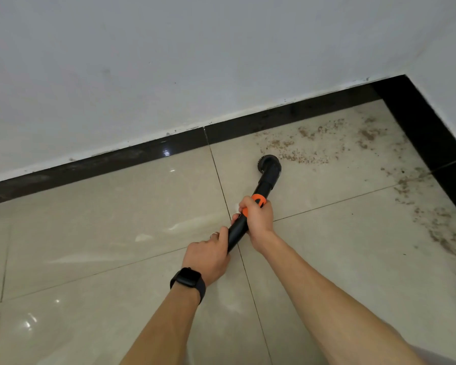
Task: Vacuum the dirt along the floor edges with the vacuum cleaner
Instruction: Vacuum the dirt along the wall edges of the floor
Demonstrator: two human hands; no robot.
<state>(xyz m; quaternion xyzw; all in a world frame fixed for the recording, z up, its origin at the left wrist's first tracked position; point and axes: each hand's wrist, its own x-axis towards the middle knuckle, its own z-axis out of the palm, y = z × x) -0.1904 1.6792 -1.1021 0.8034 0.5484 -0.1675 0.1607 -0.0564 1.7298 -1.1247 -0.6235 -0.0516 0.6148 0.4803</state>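
- A white painted wall [169, 61] is filling the top of the view, meeting a second wall at a corner on the right.
- A glossy beige tiled floor [103, 219] is spreading out below it.
- A shiny black skirting board [287, 119] is running along both floor edges.
- Brown crumbly dirt [300, 151] is lying scattered near the corner and along the right-hand edge.
- A black vacuum cleaner tube with an orange collar [267, 180] is slanting toward the dirt, its round brush head [267, 163] sitting on the floor at the scatter's near edge.
- The right hand [257, 219] is gripping the tube at the orange collar, fingers wrapped round it.
- The left hand [208, 256] is gripping the tube lower down, fingers curled round it.
- A black wristwatch [187, 280] is sitting on the left wrist.
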